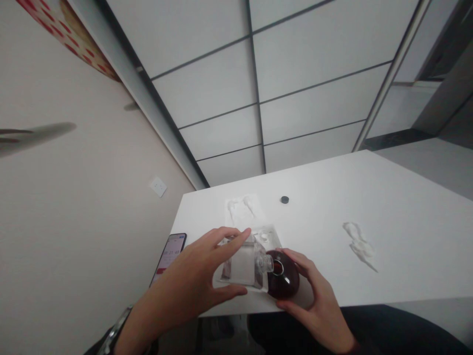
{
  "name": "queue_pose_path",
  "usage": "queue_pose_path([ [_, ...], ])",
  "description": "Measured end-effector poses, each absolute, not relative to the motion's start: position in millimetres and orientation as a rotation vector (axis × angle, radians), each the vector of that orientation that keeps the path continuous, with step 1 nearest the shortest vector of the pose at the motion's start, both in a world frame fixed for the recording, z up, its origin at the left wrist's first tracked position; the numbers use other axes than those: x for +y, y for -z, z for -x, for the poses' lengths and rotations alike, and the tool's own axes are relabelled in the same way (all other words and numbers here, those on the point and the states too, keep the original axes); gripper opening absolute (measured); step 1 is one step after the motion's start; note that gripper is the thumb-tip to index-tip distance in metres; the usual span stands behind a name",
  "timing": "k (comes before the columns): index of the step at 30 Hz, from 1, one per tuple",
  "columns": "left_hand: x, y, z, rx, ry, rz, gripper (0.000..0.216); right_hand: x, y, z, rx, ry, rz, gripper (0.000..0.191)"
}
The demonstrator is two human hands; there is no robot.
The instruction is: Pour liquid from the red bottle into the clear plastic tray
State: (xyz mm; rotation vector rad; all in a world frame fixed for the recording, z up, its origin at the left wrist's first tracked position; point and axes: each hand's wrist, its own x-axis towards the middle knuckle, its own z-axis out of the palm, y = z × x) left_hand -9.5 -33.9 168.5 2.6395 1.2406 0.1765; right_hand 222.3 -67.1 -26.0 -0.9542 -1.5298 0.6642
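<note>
My left hand (192,281) grips a clear square glass bottle (242,266), tipped on its side so its neck points right. The bottle's mouth meets the opening of a round dark-red flask (285,281), which my right hand (318,301) cups from the right and below. Both sit at the near edge of the white table (388,207). Whether liquid is flowing between them is too small to tell.
A phone (170,254) with a lit screen lies at the table's left edge. Behind the bottle are a clear plastic tray (268,236) and a white wrapper (242,209). A small black cap (284,199) lies farther back. Crumpled white tissue (359,245) lies to the right.
</note>
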Motion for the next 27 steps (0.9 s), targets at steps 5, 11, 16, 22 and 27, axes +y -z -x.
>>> queue_pose_path([
  [5,-32.7,-171.4,9.8,1.215,-0.164,-2.673,0.098,-66.8,23.3,-223.2,-1.571,-0.633,0.966,0.066],
  [11,-31.0,-173.8,9.0,1.204,-0.132,-2.674,0.097,-66.1,20.5,-223.0,-1.573,-0.621,0.966,0.064],
  [16,-30.1,-174.4,9.1,1.214,-0.102,-2.674,0.096,-66.5,20.6,-222.6,-1.568,-0.624,0.955,0.065],
  [22,-29.7,-176.6,7.7,1.214,-0.084,-2.688,0.093,-66.3,19.5,-222.9,-1.568,-0.630,0.949,0.067],
  [27,-30.8,-180.5,4.0,1.225,-0.063,-2.693,0.092,-67.0,19.5,-223.2,-1.553,-0.667,0.936,0.067],
])
